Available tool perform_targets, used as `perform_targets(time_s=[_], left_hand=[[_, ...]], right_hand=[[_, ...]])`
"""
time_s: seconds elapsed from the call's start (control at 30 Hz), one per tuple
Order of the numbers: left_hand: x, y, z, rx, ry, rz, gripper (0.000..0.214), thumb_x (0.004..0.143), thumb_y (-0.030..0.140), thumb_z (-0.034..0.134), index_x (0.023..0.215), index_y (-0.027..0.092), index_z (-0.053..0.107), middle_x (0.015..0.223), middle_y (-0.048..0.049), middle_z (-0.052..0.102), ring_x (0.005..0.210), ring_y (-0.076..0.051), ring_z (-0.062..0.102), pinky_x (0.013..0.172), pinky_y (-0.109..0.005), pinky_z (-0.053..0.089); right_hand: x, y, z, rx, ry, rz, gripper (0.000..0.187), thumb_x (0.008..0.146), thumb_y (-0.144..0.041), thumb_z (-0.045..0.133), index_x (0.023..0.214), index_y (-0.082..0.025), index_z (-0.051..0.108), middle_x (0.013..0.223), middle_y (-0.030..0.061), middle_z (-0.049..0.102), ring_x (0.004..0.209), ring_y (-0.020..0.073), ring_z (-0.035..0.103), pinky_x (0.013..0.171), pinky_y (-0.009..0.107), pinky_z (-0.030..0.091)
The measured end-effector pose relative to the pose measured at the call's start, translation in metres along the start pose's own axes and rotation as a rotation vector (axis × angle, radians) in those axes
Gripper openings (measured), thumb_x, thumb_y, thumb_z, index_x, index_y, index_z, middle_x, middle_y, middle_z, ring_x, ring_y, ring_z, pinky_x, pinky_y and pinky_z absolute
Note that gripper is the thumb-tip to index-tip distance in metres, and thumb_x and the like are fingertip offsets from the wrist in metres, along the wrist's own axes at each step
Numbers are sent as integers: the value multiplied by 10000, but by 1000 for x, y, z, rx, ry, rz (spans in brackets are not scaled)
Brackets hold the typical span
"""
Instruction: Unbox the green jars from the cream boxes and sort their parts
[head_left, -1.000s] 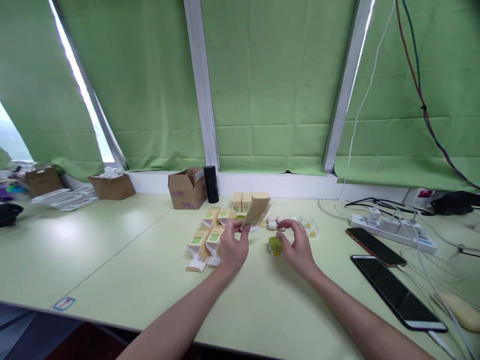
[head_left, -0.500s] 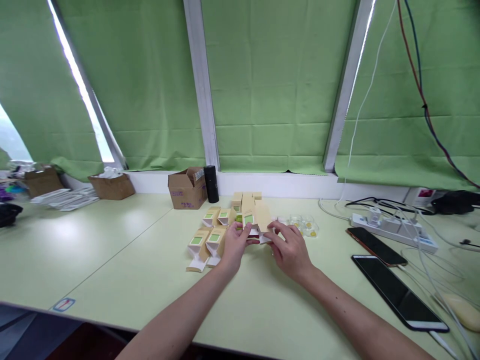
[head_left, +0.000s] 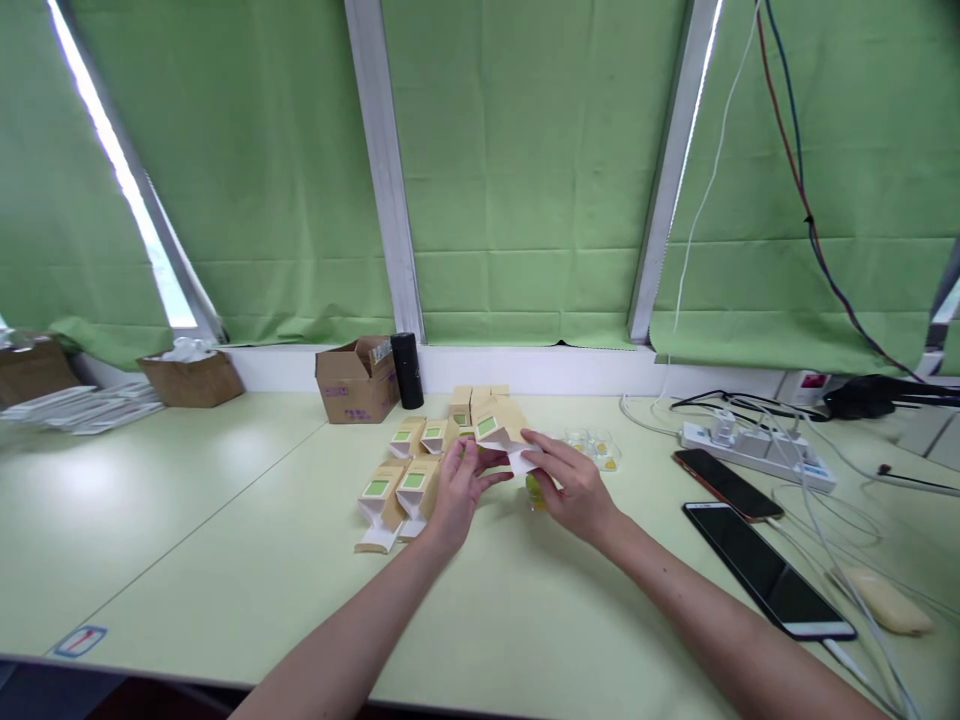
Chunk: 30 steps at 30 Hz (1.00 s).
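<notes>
A small beige cardboard box (head_left: 504, 416) with a green label is held tilted above the table, its white flap (head_left: 523, 459) open toward me. My left hand (head_left: 459, 492) holds the box from its lower left, thumb and fingers at its near end. My right hand (head_left: 574, 482) is closed on the right side, its fingers at the white flap. Under the right fingers a small yellow-green item (head_left: 535, 492) shows, partly hidden; I cannot make out its kind. Left of my left hand stand several similar open boxes (head_left: 379, 498) with flaps hanging out.
More beige boxes (head_left: 460, 398) stand behind the held one. A clear plastic tray (head_left: 613, 455) with yellow bits lies right of it. Farther right are two phones (head_left: 765, 565), a power strip (head_left: 757, 456) and cables. A brown carton (head_left: 356, 385) and black cylinder (head_left: 406, 370) stand at the back.
The held box has tilted, and its open end has turned toward me. The yellow-green item now shows below my right fingers. The whole view has shifted to the right.
</notes>
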<state>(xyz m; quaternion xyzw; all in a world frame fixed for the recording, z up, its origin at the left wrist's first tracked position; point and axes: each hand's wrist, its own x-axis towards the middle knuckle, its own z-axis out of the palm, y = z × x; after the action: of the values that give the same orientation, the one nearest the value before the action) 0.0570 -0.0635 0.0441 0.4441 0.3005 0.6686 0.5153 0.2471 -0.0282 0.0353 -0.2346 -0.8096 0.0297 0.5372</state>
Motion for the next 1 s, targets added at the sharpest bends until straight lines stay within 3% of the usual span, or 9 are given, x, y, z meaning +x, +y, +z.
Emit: perform_targets(time_s=[0.1, 0.23, 0.33, 0.5, 0.63, 0.8, 1.0], left_hand=[[0, 0, 0, 43, -27, -9, 505, 844, 589, 743, 1066, 198, 513, 1046, -140, 767, 992, -285, 744, 852, -458, 605], [0, -3, -1, 110, -18, -6, 476, 847, 543, 760, 1058, 186, 527, 1030, -141, 770, 962, -269, 746, 840, -445, 606], [-1, -6, 0, 155, -9, -13, 461, 844, 527, 767, 1050, 177, 548, 1028, -143, 766, 965, -261, 742, 835, -429, 609], [-2, -10, 0, 184, -5, -29, 461, 831, 535, 773, 1029, 170, 571, 1005, -142, 767, 932, -246, 737, 823, -415, 612], [-1, -13, 0, 200, -5, -21, 454, 839, 550, 757, 1012, 169, 580, 1005, -148, 769, 924, -244, 735, 806, -406, 614], [0, -16, 0, 206, -21, -13, 467, 833, 563, 758, 1013, 169, 584, 1000, -145, 768, 923, -245, 731, 807, -410, 614], [0, -19, 1, 281, -39, 0, 454, 848, 575, 734, 1001, 175, 584, 995, -137, 759, 921, -240, 722, 810, -407, 601]], right_hand=[[15, 23, -7, -28, 61, 100, 291, 936, -191, 559, 1110, -277, 775, 1368, 65, 687, 1247, 262, 672, 1089, 497, 548], [36, 81, -18, -106, 117, 274, 256, 926, -233, 568, 1037, -252, 798, 1300, 68, 728, 1213, 267, 691, 1120, 495, 506], [43, 126, -24, -177, 67, 499, 297, 907, -199, 535, 1035, -250, 798, 1332, 47, 713, 1202, 244, 693, 1103, 450, 502], [40, 175, -32, -230, -31, 654, 295, 828, -156, 572, 981, -205, 819, 1188, 84, 776, 1082, 275, 734, 1036, 409, 510], [34, 193, -39, -288, -133, 759, 194, 743, -127, 636, 777, -187, 817, 926, 98, 812, 949, 295, 742, 881, 342, 523], [28, 200, -45, -351, -229, 854, 156, 725, -170, 665, 588, -182, 737, 604, 60, 704, 721, 234, 692, 684, 282, 446], [22, 197, -49, -381, -245, 883, 194, 730, -195, 642, 540, -192, 684, 516, 31, 625, 630, 198, 634, 601, 268, 376]])
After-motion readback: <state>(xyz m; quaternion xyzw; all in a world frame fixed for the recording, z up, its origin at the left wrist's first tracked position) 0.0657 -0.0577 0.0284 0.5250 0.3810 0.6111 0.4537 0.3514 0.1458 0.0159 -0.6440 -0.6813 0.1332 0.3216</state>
